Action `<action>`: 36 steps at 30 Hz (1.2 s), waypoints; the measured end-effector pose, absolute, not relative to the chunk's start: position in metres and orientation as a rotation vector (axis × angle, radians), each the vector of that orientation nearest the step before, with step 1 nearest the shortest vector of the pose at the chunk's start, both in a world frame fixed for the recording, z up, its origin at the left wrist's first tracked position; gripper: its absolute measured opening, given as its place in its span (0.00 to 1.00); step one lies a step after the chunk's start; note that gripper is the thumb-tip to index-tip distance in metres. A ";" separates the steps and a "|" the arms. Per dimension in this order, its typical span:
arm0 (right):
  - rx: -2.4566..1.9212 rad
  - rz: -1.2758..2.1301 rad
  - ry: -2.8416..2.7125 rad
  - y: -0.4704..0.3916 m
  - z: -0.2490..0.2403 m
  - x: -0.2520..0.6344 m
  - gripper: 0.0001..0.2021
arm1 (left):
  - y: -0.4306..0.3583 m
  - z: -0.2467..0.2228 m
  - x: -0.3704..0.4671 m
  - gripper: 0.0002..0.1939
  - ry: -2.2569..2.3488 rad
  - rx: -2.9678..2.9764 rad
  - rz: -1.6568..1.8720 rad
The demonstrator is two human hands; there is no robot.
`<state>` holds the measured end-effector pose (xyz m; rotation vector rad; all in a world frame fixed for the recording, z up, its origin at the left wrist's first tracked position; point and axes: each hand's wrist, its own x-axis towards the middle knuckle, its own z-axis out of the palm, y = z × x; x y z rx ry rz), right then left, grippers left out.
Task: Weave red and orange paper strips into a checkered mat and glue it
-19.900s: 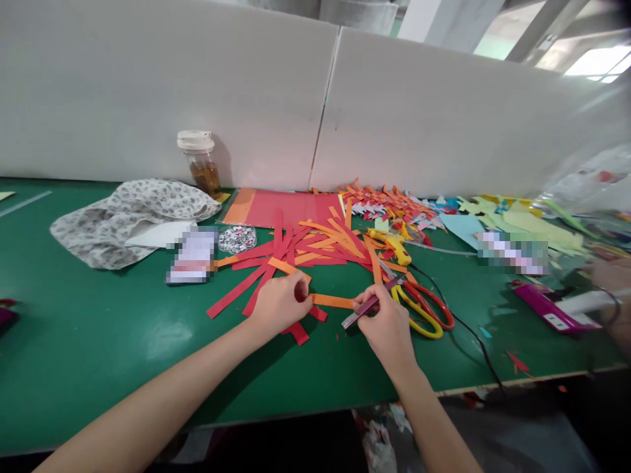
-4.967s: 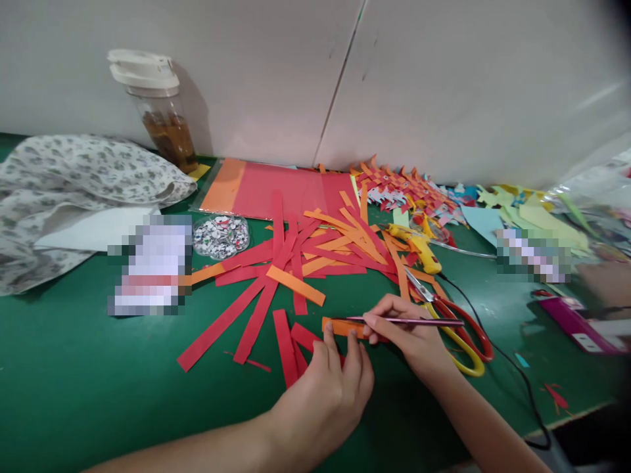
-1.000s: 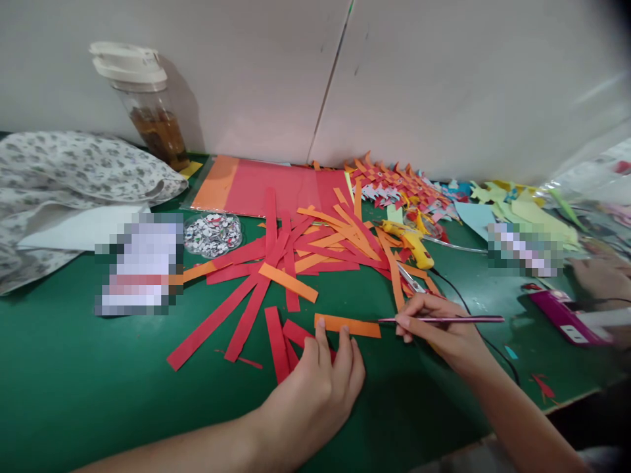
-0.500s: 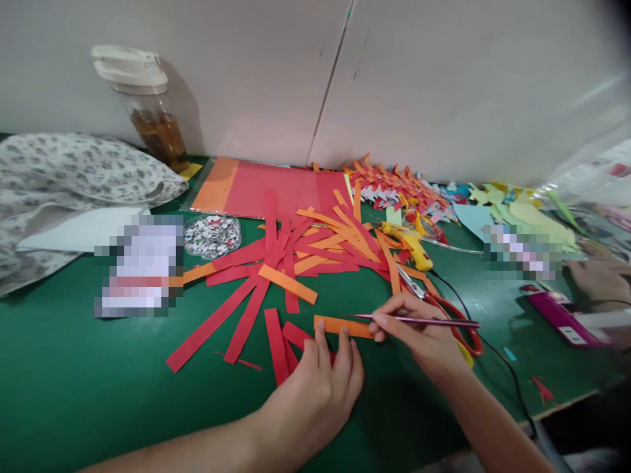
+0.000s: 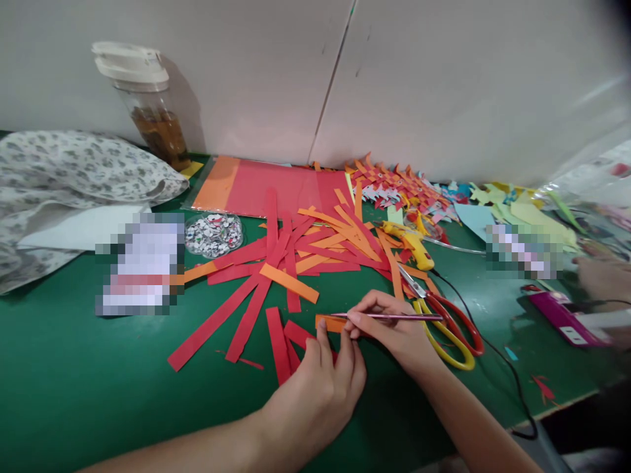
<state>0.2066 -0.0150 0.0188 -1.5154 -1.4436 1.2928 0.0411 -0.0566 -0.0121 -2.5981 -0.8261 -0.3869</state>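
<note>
My left hand [image 5: 325, 374] presses its fingertips on a short orange paper strip [image 5: 330, 323] lying flat on the green table [image 5: 197, 420]. Pinched in my right hand [image 5: 394, 328] is a thin purple stick-like tool [image 5: 404, 316], its pointed end over the strip's upper edge. Red paper strips [image 5: 279, 345] lie just left of my left hand, partly under it. Beyond both hands spreads a loose pile of red and orange strips [image 5: 335, 246]. Scissors with red and yellow handles [image 5: 446, 335] rest beside my right hand.
A yellow glue gun [image 5: 417, 251] with a black cord lies behind the scissors. A dish of small round pieces [image 5: 214, 235], a lidded jug [image 5: 158, 125] and patterned cloth [image 5: 83, 167] are at left. Another person's hand [image 5: 601, 276] shows at the right edge, near a purple box [image 5: 564, 318].
My right hand has moved left with the purple tool, closer to my left hand, and now covers the strip's right part. More of the yellow scissor handle shows. My left hand stays on the strip.
</note>
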 end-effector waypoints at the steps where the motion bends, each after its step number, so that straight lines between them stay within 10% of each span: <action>1: -1.519 1.291 -1.433 -0.015 0.019 0.208 0.12 | -0.057 -0.012 0.041 0.21 -0.829 -2.598 -0.387; 36: -1.556 1.097 -1.346 -0.028 0.021 0.260 0.11 | -0.058 -0.011 0.039 0.21 -0.798 -2.612 -0.324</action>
